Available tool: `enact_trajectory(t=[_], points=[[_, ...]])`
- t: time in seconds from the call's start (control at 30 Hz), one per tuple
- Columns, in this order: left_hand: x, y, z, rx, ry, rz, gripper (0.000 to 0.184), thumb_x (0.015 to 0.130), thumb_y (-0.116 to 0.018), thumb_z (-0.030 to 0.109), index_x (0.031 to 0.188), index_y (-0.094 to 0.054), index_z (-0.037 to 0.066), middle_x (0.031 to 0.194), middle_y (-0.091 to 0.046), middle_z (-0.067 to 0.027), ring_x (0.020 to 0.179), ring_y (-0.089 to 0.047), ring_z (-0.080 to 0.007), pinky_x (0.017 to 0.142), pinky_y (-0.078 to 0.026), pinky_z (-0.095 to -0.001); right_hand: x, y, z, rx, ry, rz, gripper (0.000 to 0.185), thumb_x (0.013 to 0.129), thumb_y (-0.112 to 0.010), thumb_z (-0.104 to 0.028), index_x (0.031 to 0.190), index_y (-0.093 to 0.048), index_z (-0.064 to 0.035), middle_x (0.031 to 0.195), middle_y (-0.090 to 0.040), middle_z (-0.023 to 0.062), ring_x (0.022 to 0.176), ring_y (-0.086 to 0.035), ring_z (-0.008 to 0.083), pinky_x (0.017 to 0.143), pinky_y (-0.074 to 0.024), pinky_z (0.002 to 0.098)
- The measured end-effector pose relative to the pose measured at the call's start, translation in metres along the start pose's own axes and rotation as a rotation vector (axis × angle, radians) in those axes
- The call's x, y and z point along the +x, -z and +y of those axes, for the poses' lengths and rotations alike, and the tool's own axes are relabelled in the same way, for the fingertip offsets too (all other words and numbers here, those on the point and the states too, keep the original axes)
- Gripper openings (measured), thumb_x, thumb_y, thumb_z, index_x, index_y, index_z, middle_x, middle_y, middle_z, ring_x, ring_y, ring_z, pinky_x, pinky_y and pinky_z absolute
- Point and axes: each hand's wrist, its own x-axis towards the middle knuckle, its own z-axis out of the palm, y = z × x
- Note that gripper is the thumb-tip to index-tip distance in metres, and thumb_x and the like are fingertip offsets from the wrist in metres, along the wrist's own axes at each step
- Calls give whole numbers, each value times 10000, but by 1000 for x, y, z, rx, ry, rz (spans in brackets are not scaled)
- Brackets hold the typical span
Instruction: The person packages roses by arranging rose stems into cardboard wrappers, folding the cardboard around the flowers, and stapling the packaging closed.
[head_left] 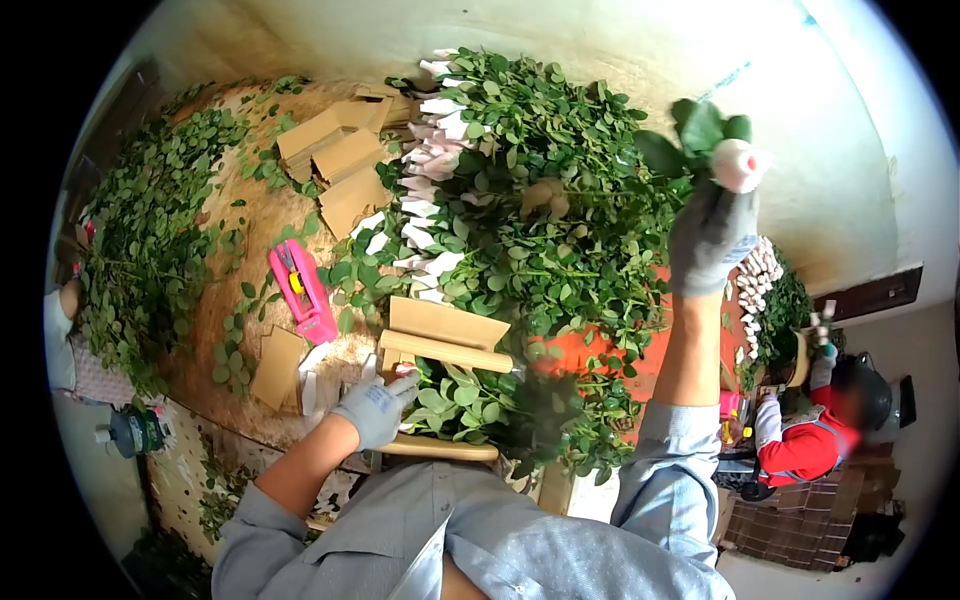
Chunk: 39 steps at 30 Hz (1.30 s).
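My right hand (712,240), in a grey glove, is raised at the upper right and closed around a rose. The rose's head (740,165) sits in a white wrap with a pinkish-red centre, and green leaves (698,128) spread beside it. My left hand (375,412), gloved too, lies low before me with its fingers stretched toward a small rose head (405,370). That head is at the end of a leafy bunch (460,398) in a holder with a wooden rail (440,448) and a folded cardboard sheet (448,325).
Wrapped roses (540,130) are heaped at the back. Cardboard pieces (350,155) and a pink tape dispenser (302,290) lie on the wooden table (245,230). Loose foliage (150,240) covers the left. A co-worker in red (810,450) is at the right; another person's arm shows at far left.
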Motion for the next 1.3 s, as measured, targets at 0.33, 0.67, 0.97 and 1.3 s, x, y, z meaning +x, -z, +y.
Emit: enact_trajectory(t=[0.33,0.67,0.97,1.3], points=[[1,13,3,-272,130,-114,565,902,-656,271,1420,-581,58,1603,-439,-116,1287,-585,-249,1108,-360,-470,-178,-70,-119,-115,234,-1542,338,958,-601,-126,1292,-552,-113,1175,-628,174,1024,-702,323,853,-573,483],[2,-1,1,-212,77,-34,580,928,-657,349,1424,-580,57,1606,-419,-103,1246,-630,-283,1211,-217,-604,-236,-141,-46,-147,-331,-1091,326,923,-646,-225,1188,-580,-47,1177,-616,195,1097,-616,384,908,-536,496],[1,29,8,-209,97,-45,522,938,-634,277,1397,-582,34,1591,-455,-126,1082,-680,-312,1001,-476,-437,-228,-162,-12,-309,-326,-1420,293,921,-572,-177,1178,-655,-66,1174,-692,209,1068,-697,376,894,-565,466],[1,25,6,-218,90,-84,532,947,-579,204,1445,-548,20,1619,-415,-127,1257,-618,-266,1160,-372,-456,-108,-76,-11,591,-505,-457,266,932,-621,21,1197,-629,1,1000,-718,114,848,-659,159,773,-530,291]])
